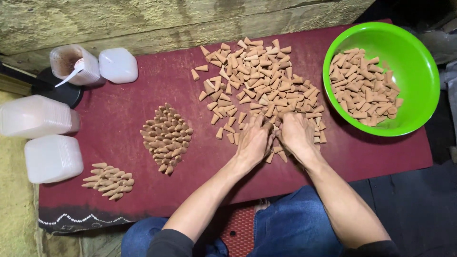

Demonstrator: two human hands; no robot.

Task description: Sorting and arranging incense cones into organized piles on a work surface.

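Resting side by side at the near edge of a big loose heap of tan cones (259,78), the left hand (253,143) and the right hand (296,135) lie palm down on the dark red counter (119,119), their inner edges touching or very nearly so. Both hands are cupped over a few cones at the heap's lower fringe, fingers curled down among them; whether either grip actually closes on a cone cannot be told, since the fingertips are hidden under the knuckles. More cones lie just beside the wrists.

Off to the right, a bright green bowl (419,62) sits at the counter's far corner, partly filled with the same tan cones. Left of the heap, well apart from the hands, a tight cluster of standing cones (166,138) is packed tip up. Nearer the front left corner, a small bundle of lying cones (109,181) rests on its side.

Along the left edge stand stacks of clear plastic tubs (38,116) and lids (52,158). At the back left, an open jar of brown powder (71,62) holds a white spoon (71,74), with a white lid (118,65) just beside it. Blue jeans (295,223) show below the counter.
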